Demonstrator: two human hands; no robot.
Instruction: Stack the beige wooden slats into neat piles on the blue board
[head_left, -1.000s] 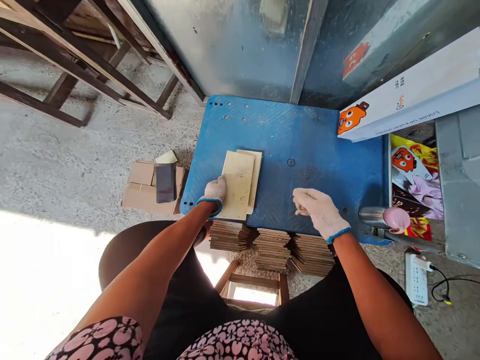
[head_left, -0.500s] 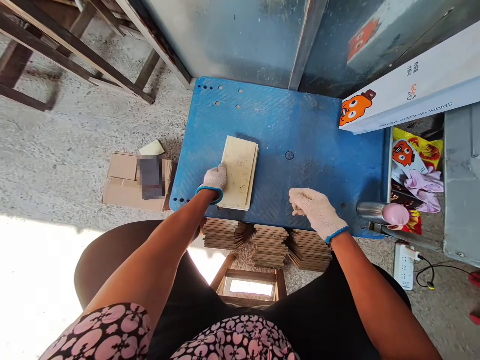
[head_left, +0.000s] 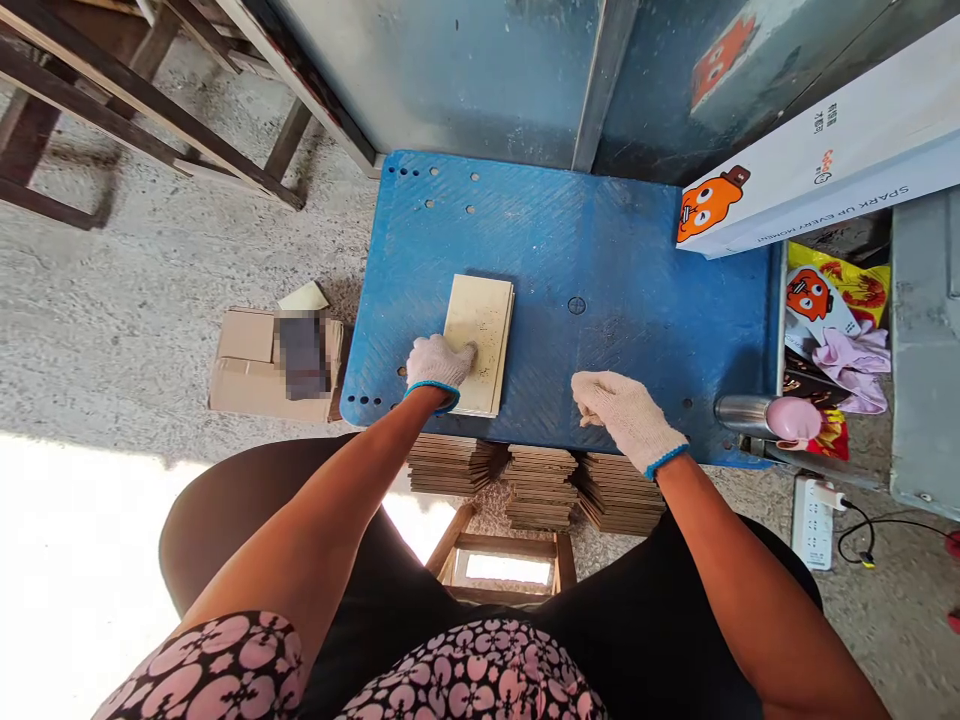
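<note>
A white power strip [head_left: 812, 523] lies on the grey floor [head_left: 247, 250].

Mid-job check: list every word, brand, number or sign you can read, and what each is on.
"SPARK UP EVERY MOMENT": narrow side of the long white box-shaped package, upside down.
"CoCo", apparently: orange lettering, same package's broad face.
Dark characters beside it: too small to read.
White rectangular plastic power strip: print too small to read.
Shiny yellow-and-red packet: too blurred to read.
Pale rectangular flat boards: dark marks, no readable text.
</note>
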